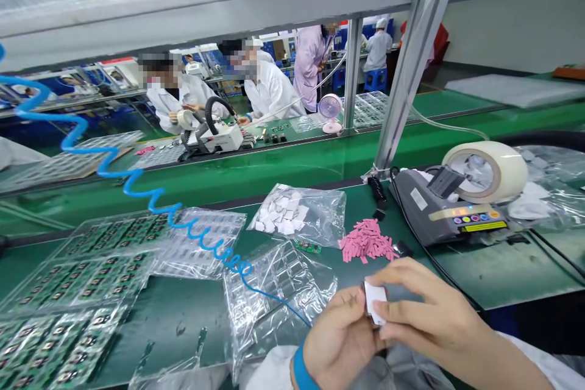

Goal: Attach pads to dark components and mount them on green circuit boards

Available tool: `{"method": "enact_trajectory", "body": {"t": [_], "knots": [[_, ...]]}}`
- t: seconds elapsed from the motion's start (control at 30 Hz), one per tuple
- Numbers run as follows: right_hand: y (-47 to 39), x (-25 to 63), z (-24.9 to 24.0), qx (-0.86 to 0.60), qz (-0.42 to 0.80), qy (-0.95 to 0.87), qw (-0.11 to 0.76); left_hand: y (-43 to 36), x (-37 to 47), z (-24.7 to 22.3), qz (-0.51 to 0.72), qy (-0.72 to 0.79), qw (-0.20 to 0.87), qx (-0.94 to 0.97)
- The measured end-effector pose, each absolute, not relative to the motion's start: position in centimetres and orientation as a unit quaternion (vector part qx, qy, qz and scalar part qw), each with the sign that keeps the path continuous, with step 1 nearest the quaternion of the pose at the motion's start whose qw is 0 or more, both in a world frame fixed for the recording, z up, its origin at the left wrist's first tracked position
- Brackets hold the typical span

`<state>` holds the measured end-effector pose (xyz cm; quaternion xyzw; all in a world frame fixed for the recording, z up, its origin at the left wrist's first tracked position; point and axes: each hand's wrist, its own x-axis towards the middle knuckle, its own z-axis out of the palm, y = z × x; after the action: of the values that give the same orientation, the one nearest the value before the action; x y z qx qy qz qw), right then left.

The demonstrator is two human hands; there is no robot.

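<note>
My left hand (340,332), with a blue band at the wrist, grips a small flat part with a white pad (375,301) on its upper face. A dark edge shows beneath the pad; the rest of the part is hidden by my fingers. My right hand (423,304) is closed on the same piece from the right, its fingertips pressing on the pad and its edge. Beyond my hands lie a pile of pink strips (367,240), a small green circuit board (308,247) and an open plastic bag of white pads (286,212).
Clear trays of circuit boards (91,280) cover the left, near an empty clear tray (283,283). A blue coiled cord (159,195) hangs across the view. A grey tape dispenser (429,213) stands right, below a metal post (406,67). Co-workers (269,88) sit opposite.
</note>
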<state>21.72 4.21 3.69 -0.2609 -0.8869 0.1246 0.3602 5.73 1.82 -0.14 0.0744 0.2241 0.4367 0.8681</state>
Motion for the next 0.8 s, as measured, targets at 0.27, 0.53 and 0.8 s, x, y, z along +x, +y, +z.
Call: {"method": "enact_trajectory", "body": {"t": [0.27,0.53,0.8], "knots": [[3.2,20.7,3.1,-0.257,0.125,-0.862,0.419,1.7,5.9,0.7,0.468,0.228,0.844,0.129],[3.4,21.4,2.6,-0.313,0.236,-0.815,0.426,1.7,6.6,1.0,0.457,0.234,0.842,0.168],[3.5,21.6,3.0,-0.301,0.236,-0.822,0.421,1.7,7.2,0.8,0.463,0.25,0.834,0.166]]}}
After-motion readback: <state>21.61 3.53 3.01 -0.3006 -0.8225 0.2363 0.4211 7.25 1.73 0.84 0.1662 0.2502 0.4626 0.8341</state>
